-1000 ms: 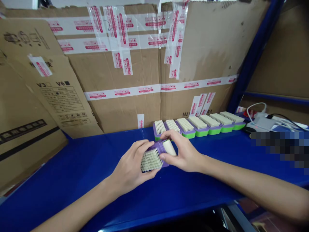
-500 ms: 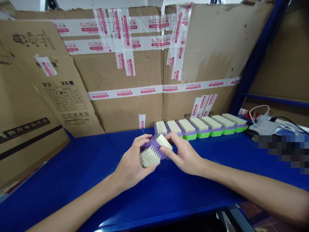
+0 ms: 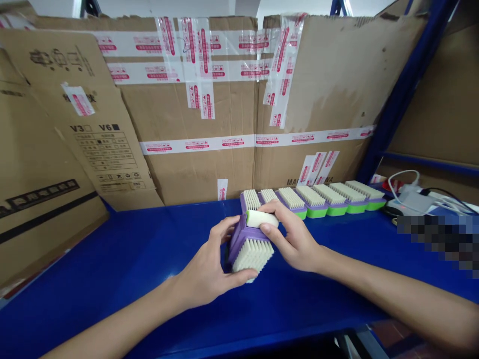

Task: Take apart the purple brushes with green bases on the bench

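A purple scrub brush with pale bristles is tilted above the blue surface, its bristles facing me. My left hand is closed around its left side, thumb across the lower bristles. In my right hand is a small white rounded block with a green edge, pinched between thumb and fingers. That block rests against the brush's purple upper side; its exact kind does not show. Part of the brush's back is hidden behind my left fingers.
Behind my hands, a row of several purple-and-green brushes stands bristles up on the blue tabletop. Taped cardboard walls the back and left. A white adapter with cables lies at the right, beside a blue metal post.
The brush has turned in my left hand, so its bristles now sit lower and further right. My right hand and the white block have shifted slightly right, with the block now nearly level.
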{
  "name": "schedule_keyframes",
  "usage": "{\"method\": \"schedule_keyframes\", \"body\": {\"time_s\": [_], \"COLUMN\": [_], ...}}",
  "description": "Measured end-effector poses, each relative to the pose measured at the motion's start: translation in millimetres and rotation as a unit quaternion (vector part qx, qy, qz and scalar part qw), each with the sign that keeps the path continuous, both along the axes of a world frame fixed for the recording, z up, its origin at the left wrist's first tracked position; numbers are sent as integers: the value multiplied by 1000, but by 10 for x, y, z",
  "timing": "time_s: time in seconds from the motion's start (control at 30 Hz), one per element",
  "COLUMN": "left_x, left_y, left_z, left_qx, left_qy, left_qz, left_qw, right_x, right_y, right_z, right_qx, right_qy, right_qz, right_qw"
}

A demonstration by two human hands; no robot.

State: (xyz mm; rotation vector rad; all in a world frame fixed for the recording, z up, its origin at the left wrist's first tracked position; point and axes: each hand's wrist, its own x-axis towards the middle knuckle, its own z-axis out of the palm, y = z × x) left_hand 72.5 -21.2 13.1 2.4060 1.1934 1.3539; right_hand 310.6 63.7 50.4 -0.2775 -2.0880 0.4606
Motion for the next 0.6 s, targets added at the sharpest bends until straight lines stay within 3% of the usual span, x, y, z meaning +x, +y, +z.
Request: {"method": "schedule_keyframes", "body": {"time_s": [0.33, 0.6], "left_x": [28, 12], "left_y": [-38, 49], "left_z": [83, 114], "left_qx": [-45, -54], "left_qy": [3, -10], "left_qz": [-51, -46], "left_qw": [998, 997], "right_x": [14, -14], "right_y": [-5, 101], "right_z": [55, -57], "right_qx": [36, -71], "right_qy": [39, 16], "right_qz": [-7, -5], "right_qw": [999, 997]}}
